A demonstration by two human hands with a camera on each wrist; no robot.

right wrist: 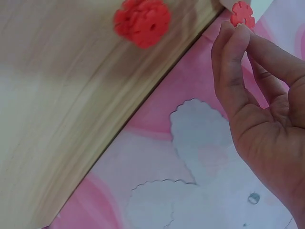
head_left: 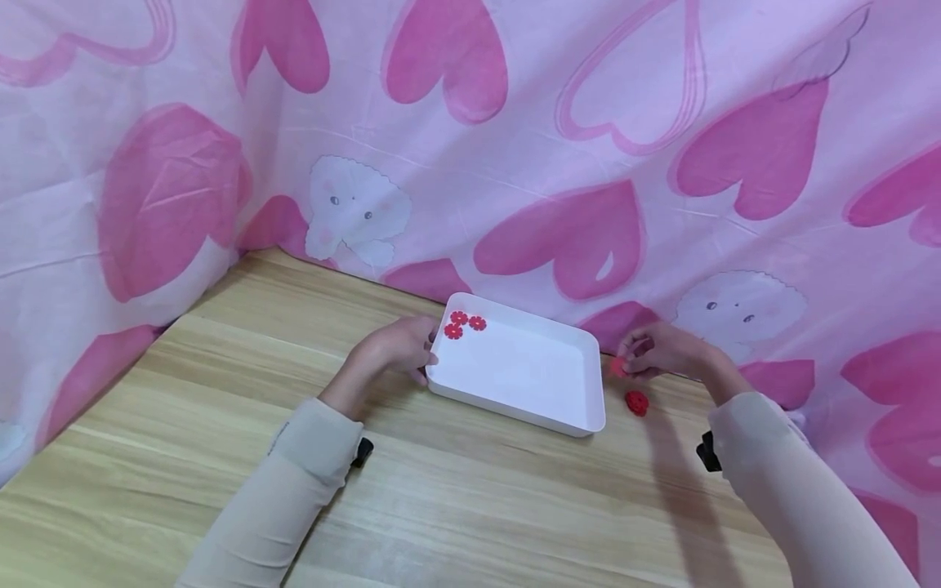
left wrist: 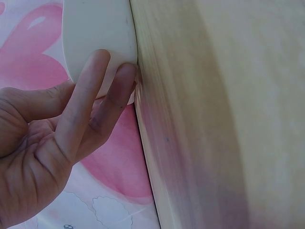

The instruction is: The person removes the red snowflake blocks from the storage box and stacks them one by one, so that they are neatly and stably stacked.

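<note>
A shallow white tray [head_left: 515, 359] lies on the wooden table, with three red flower-shaped plastic discs [head_left: 453, 331] in its far left corner. My left hand [head_left: 404, 347] grips the tray's left end; in the left wrist view, fingertips [left wrist: 125, 76] press the outer wall and the thumb reaches over the rim. Just beyond the tray's right end, my right hand [head_left: 662, 351] pinches one notched red disc [right wrist: 242, 14] between thumb and fingers, held above the table. Below that hand, a small pile of red discs [head_left: 636, 403] sits on the wood; how many is unclear.
A pink and white curtain [head_left: 544, 163] printed with hearts hangs along the table's back and left edges, close behind the tray. The wooden tabletop [head_left: 470, 506] stretches in front of the tray. A dark wrist mount [head_left: 709, 452] shows at the right cuff.
</note>
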